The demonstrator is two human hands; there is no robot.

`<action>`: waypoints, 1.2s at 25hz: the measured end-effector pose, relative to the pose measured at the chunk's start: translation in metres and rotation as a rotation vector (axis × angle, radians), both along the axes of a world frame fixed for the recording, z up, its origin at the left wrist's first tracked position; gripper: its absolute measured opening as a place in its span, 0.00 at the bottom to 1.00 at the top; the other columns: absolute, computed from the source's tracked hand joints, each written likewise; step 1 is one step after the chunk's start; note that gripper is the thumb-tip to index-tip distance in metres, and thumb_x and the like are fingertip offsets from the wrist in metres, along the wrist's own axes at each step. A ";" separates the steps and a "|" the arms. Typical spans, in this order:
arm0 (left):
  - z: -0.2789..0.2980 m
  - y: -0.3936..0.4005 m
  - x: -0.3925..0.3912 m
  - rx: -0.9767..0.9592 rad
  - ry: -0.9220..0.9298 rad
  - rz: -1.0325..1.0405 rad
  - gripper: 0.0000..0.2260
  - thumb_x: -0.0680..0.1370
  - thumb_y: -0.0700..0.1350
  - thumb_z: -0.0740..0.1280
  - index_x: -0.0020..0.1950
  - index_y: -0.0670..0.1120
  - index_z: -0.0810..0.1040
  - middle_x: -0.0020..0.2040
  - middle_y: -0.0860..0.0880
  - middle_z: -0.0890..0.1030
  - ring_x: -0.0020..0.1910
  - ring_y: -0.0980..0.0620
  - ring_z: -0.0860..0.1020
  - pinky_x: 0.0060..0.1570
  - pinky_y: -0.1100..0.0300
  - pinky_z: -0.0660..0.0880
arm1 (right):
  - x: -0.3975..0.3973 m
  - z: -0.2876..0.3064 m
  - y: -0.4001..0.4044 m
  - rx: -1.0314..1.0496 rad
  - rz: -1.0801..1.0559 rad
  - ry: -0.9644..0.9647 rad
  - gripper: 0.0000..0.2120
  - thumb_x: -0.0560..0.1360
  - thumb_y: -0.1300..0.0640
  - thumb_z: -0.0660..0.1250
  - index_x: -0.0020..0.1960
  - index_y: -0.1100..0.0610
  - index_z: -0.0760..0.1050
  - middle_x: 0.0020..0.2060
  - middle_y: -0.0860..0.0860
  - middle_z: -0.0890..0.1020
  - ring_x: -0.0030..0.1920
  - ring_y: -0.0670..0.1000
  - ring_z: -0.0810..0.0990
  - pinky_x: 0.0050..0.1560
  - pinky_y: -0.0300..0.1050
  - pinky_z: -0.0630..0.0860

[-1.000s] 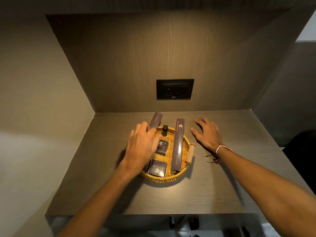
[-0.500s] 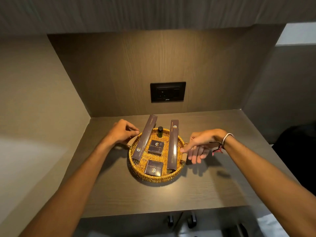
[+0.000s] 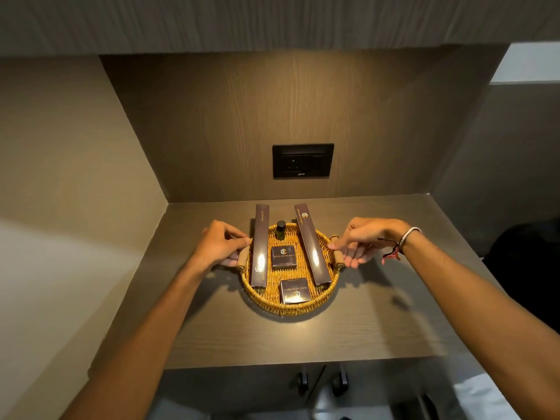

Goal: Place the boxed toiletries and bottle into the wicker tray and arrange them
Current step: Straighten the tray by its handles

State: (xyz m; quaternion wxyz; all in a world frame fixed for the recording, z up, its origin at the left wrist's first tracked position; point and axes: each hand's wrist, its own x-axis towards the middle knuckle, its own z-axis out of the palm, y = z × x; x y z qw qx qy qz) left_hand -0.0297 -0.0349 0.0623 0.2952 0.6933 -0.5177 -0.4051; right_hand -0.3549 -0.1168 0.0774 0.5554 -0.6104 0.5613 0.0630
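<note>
A round wicker tray sits on the dark wooden shelf. Inside it lie two long brown boxes, the left long box and the right long box, both poking out over the far rim. Between them a small dark bottle stands at the back, a small square box lies in the middle and a second small box lies at the front. My left hand grips the tray's left handle. My right hand holds the right handle.
The shelf is a niche with a wall on the left, a wooden back panel and a wall on the right. A black socket plate sits on the back panel. Cabinet handles show below the front edge.
My left hand left the left long box and took the left handle. My right hand closed on the right handle. Both long boxes now lie straighter along the tray's sides.
</note>
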 end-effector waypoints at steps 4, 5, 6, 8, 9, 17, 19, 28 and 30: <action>-0.006 0.011 -0.006 -0.021 0.053 0.077 0.11 0.76 0.40 0.72 0.57 0.40 0.81 0.45 0.41 0.84 0.32 0.53 0.84 0.28 0.65 0.80 | 0.004 0.008 -0.001 -0.118 -0.010 0.068 0.17 0.73 0.46 0.73 0.40 0.61 0.84 0.37 0.58 0.87 0.34 0.51 0.85 0.34 0.39 0.80; -0.006 0.013 -0.007 -0.029 0.058 0.088 0.11 0.76 0.40 0.72 0.57 0.40 0.81 0.47 0.41 0.84 0.34 0.52 0.84 0.29 0.65 0.80 | 0.006 0.009 0.000 -0.134 0.006 0.090 0.18 0.72 0.45 0.74 0.40 0.62 0.84 0.37 0.57 0.87 0.34 0.50 0.85 0.35 0.39 0.81; -0.006 0.014 -0.008 -0.037 0.061 0.089 0.11 0.76 0.40 0.71 0.58 0.41 0.81 0.49 0.41 0.84 0.36 0.51 0.84 0.30 0.65 0.81 | 0.007 0.011 0.002 -0.165 0.018 0.120 0.19 0.71 0.44 0.74 0.41 0.62 0.83 0.36 0.57 0.87 0.34 0.51 0.85 0.37 0.41 0.81; -0.007 0.018 -0.007 -0.073 0.081 0.102 0.14 0.76 0.42 0.71 0.62 0.43 0.79 0.52 0.42 0.84 0.42 0.48 0.85 0.35 0.63 0.81 | 0.011 0.013 0.007 -0.383 0.044 0.234 0.23 0.67 0.39 0.76 0.40 0.61 0.80 0.36 0.56 0.87 0.36 0.53 0.85 0.41 0.48 0.83; -0.009 0.020 -0.006 -0.105 0.089 0.127 0.15 0.77 0.44 0.70 0.64 0.44 0.78 0.52 0.42 0.83 0.46 0.46 0.84 0.38 0.60 0.82 | 0.016 0.014 0.011 -0.560 0.054 0.302 0.25 0.66 0.36 0.76 0.39 0.59 0.78 0.35 0.55 0.85 0.38 0.54 0.84 0.42 0.51 0.82; -0.051 0.058 0.011 -0.120 -0.330 0.167 0.17 0.80 0.49 0.66 0.68 0.48 0.75 0.67 0.43 0.77 0.65 0.46 0.75 0.63 0.49 0.73 | 0.112 -0.003 0.045 -0.886 0.625 0.286 0.22 0.74 0.51 0.73 0.67 0.52 0.76 0.59 0.55 0.82 0.59 0.58 0.81 0.58 0.56 0.79; -0.063 0.070 0.012 -0.092 -0.546 0.043 0.21 0.80 0.53 0.65 0.72 0.51 0.71 0.74 0.43 0.70 0.72 0.44 0.68 0.68 0.44 0.67 | 0.120 -0.009 0.049 -0.905 0.649 0.323 0.21 0.75 0.53 0.72 0.67 0.53 0.76 0.58 0.56 0.82 0.59 0.59 0.81 0.61 0.57 0.78; -0.100 0.090 0.018 -0.174 -0.944 -0.132 0.30 0.79 0.63 0.39 0.80 0.55 0.52 0.81 0.42 0.56 0.80 0.44 0.54 0.75 0.44 0.48 | 0.099 -0.004 0.065 -0.897 0.647 0.295 0.23 0.72 0.55 0.75 0.67 0.53 0.77 0.60 0.56 0.82 0.61 0.59 0.80 0.59 0.55 0.79; -0.102 0.088 0.019 -0.193 -0.942 -0.121 0.30 0.79 0.63 0.39 0.80 0.56 0.52 0.81 0.42 0.56 0.80 0.44 0.54 0.75 0.45 0.47 | 0.097 -0.004 0.066 -0.905 0.629 0.275 0.23 0.73 0.54 0.75 0.67 0.53 0.77 0.61 0.55 0.82 0.62 0.58 0.80 0.58 0.51 0.78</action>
